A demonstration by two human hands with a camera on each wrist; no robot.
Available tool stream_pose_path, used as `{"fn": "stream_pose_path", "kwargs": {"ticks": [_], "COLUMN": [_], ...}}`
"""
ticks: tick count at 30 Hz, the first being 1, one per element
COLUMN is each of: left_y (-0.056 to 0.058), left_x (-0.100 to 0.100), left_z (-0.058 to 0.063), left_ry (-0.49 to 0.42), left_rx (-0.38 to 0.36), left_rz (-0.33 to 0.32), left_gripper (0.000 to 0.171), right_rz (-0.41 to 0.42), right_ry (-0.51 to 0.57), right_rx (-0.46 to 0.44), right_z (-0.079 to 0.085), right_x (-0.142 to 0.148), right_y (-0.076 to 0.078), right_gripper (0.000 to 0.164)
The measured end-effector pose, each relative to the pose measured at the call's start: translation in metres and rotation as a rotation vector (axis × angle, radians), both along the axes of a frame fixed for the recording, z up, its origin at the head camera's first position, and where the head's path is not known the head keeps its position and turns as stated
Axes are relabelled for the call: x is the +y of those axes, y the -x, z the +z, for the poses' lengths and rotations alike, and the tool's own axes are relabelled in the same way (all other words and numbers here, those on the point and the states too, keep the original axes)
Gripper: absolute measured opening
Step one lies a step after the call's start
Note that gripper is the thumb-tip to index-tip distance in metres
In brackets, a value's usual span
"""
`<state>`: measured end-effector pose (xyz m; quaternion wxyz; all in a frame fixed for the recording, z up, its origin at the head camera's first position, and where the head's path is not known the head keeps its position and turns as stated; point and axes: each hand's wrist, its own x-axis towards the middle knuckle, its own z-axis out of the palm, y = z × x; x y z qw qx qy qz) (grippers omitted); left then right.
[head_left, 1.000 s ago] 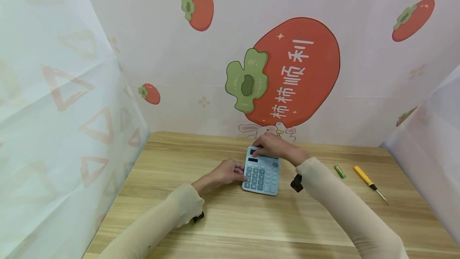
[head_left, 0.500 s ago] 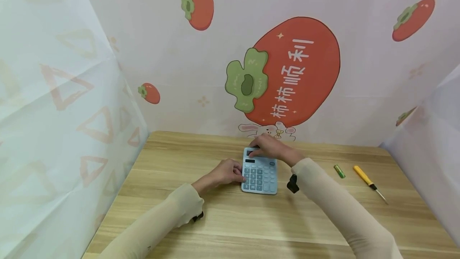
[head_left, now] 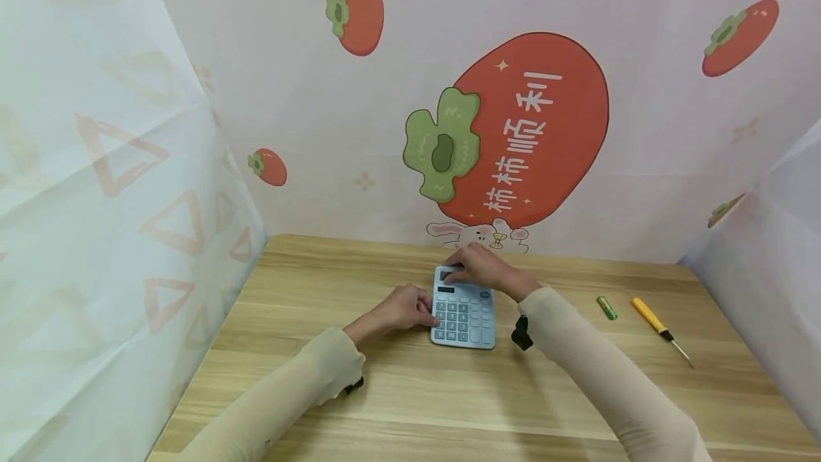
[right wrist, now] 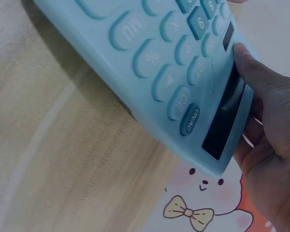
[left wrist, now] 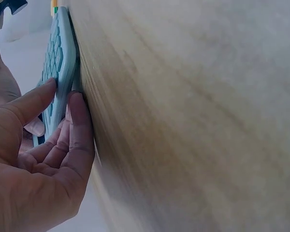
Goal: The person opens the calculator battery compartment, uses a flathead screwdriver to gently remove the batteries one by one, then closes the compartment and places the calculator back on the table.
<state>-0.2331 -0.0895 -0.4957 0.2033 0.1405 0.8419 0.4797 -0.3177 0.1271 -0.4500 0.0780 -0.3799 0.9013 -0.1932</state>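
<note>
A light blue calculator (head_left: pixel 463 316) with darker number keys lies face up near the back of the table, between both hands. My left hand (head_left: pixel 405 306) pinches its left edge; in the left wrist view the thumb (left wrist: pixel 38 99) is on the key face and the fingers are curled under the edge. My right hand (head_left: pixel 479 267) grips the top end from behind. In the right wrist view, its thumb (right wrist: pixel 253 67) presses beside the dark display (right wrist: pixel 227 116), with the other fingers behind the calculator, partly hidden.
On the right of the wooden table (head_left: pixel 385 419) lie a small green battery (head_left: pixel 606 308) and a yellow-handled screwdriver (head_left: pixel 651 316). A backdrop (head_left: pixel 308 105) printed with persimmons and a rabbit stands right behind the table's back edge.
The calculator has shifted slightly left and turned a little straighter, and my right hand has moved left with it. My left hand stays nearly in place at the edge.
</note>
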Motion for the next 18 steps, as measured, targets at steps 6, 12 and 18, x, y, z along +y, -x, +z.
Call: {"fn": "stream_pose_path", "kwargs": {"ticks": [6, 12, 18], "left_y": [0.001, 0.002, 0.003], "left_x": [0.0, -0.001, -0.001], "left_z": [0.001, 0.002, 0.001], "left_ry": [0.025, 0.056, 0.093], "left_rx": [0.002, 0.029, 0.066], "left_rz": [-0.001, -0.014, -0.03], "left_gripper": [0.013, 0.018, 0.02], "right_rz": [-0.001, 0.0, -0.023], "right_ry": [0.024, 0.034, 0.037], "right_rx": [-0.023, -0.041, -0.033], "right_z": [-0.007, -0.013, -0.018], "right_x": [0.001, 0.003, 0.003], "right_y": [0.001, 0.0, -0.002], "right_gripper": [0.03, 0.028, 0.03]}}
